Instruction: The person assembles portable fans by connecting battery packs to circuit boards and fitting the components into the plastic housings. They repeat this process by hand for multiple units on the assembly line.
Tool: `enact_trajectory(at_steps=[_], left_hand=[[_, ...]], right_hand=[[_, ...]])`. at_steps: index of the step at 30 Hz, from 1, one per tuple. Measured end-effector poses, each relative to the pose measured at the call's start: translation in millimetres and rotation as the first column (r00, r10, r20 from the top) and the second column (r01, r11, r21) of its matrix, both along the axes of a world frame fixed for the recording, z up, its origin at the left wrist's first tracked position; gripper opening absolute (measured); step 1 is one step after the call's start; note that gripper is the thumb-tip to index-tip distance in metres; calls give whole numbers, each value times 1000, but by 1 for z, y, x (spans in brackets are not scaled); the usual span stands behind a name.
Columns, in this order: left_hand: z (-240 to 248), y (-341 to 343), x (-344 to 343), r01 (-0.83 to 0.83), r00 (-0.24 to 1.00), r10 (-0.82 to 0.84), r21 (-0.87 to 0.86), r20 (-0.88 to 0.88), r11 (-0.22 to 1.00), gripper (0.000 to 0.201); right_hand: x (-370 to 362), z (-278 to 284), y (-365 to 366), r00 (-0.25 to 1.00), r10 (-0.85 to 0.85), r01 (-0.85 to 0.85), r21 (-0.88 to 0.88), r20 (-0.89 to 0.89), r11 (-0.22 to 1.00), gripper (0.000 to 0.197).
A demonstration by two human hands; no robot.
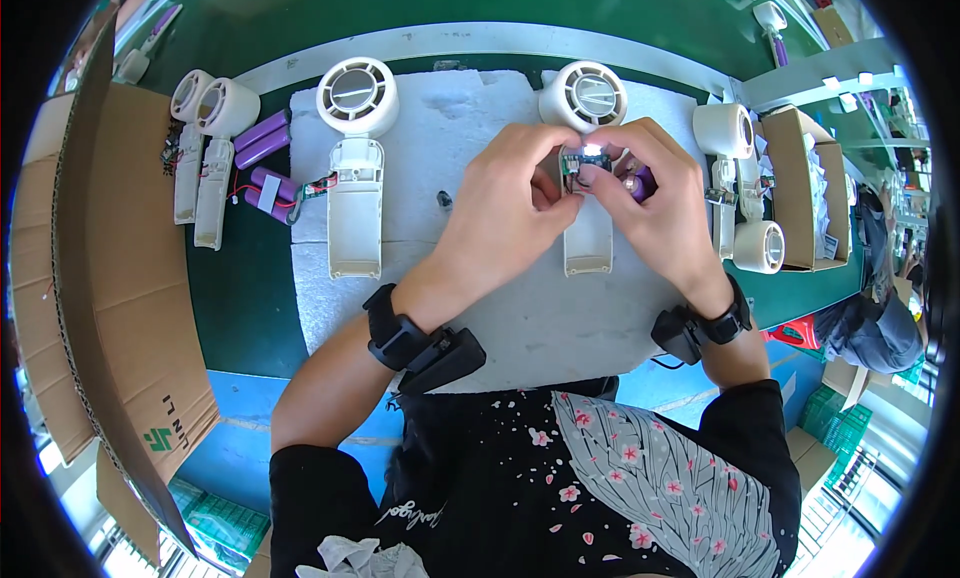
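Note:
A small green circuit board (571, 165) is pinched between the fingertips of my left hand (505, 200) and my right hand (655, 203). Both hands are closed on it, above the neck of a white handheld fan housing (588, 250), whose round head (583, 96) lies just beyond my fingers. A bright spot shows at the board. Tucked by my right palm is a purple battery cell (640, 183), partly hidden by the fingers. To the left lies a second white fan housing (355, 218) with its handle open, with a wired board (320, 185) at its neck.
Purple batteries (262, 138) and more white fans (228, 108) lie at the left, beside a tall cardboard box (140, 238). Further fan parts (768, 246) and a small carton (800, 203) stand at the right. A pale foam board (450, 318) covers the green table.

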State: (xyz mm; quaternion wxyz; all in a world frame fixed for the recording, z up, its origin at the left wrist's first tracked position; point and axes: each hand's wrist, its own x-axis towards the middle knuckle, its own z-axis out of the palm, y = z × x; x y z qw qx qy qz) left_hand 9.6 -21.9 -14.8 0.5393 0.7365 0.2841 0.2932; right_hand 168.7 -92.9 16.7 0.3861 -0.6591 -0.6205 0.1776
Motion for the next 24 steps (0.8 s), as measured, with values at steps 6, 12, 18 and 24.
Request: enact_trajectory(at_steps=[6,12,18,24], left_hand=[[5,3,0,52,998,-55,-90,-37,995,41],[4,2,3,42,997,-47,-74,-68,996,40],[4,1,2,35,996,-42,-89,-77,995,41],[-2,4,1,58,998,-55,-179,24,982,36]], right_hand=[[6,6,-2,996,60,-58,-40,70,998,23],[8,0,-1,987,84,-85,1,137,996,21],[6,0,-2,978,64,-69,18,198,997,19],[5,-1,-4,961,54,-68,41,272,997,20]])
